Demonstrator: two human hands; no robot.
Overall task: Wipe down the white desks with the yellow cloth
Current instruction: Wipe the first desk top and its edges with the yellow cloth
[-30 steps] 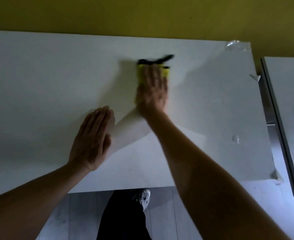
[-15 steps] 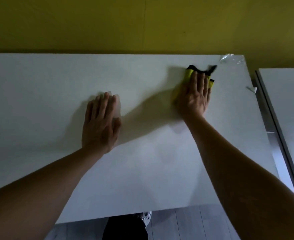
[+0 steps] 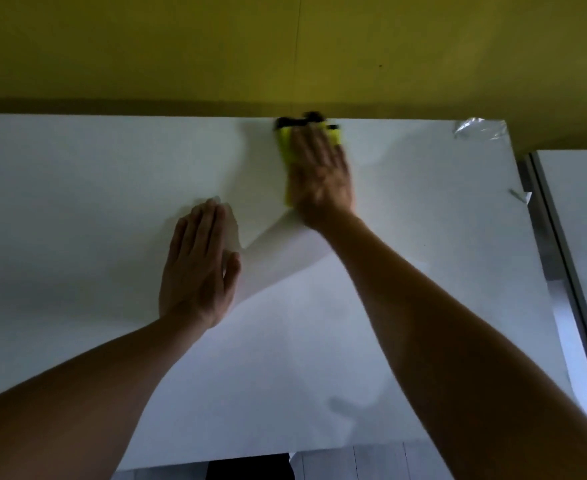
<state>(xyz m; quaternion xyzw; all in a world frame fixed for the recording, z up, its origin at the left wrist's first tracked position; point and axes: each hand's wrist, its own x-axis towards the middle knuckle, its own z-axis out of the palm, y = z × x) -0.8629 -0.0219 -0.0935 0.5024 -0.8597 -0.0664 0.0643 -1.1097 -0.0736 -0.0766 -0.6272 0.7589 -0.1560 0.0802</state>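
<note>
Now your wiping stroke has swung back leftward along the far edge of the white desk (image 3: 406,306). Half a second ago your right hand (image 3: 321,181) was pressing the yellow cloth (image 3: 285,147) near the far right corner, close to the peeling clear film (image 3: 479,128); it sits now nearer the middle of the back edge, hard against the yellow wall (image 3: 181,46), and it is blurred, so you are likely mid-sweep. The right hand lies flat on top of the cloth with its fingers stretched out, pressing it down rather than clutching it. The cloth's dark trim pokes out past the fingertips at the desk's rear edge.

Your left hand (image 3: 198,268) is flat on the desktop too, fingers straight and together, holding nothing, bracing you just left of the working arm. It has stayed in much the same spot on the desk while the other hand travelled.

For the job, this reads as back-and-forth passes over the rear strip of this desk. The near half looks yet to be covered, and the second desk (image 3: 583,216) on your right, across the gap, has not been reached by the cloth.

A small curl of film (image 3: 522,195) sticks up at the right edge; mind it on the return pass.
</note>
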